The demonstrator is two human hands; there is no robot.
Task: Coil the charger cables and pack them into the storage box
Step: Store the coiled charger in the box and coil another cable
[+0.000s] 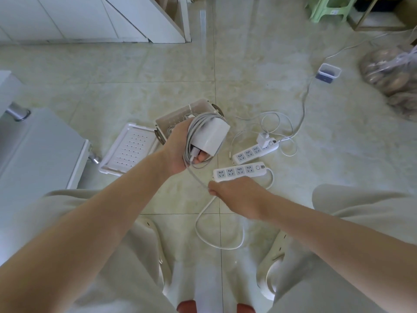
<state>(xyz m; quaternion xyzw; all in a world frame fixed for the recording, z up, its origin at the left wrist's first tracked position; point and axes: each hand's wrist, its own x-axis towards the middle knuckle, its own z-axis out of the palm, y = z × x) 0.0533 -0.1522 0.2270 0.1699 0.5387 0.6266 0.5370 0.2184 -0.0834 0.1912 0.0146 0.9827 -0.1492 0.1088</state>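
My left hand point(178, 147) grips a white charger brick point(211, 136) with grey cable point(196, 125) coiled around it, held above the white storage box point(167, 119). A free length of this cable runs down to my right hand point(230, 193), which pinches it; the rest loops on the floor point(216, 242) between my feet. The box stands open on the floor with some cables inside, partly hidden by my left hand. A second small white charger point(262, 138) with a thin white cable point(277, 123) is plugged into a power strip.
The box's perforated white lid point(128, 150) lies left of the box. Two white power strips point(239, 171) point(252, 151) lie on the tiled floor to the right. A small clear container point(328, 72) and a plastic bag point(392, 73) sit at far right. White furniture stands at left.
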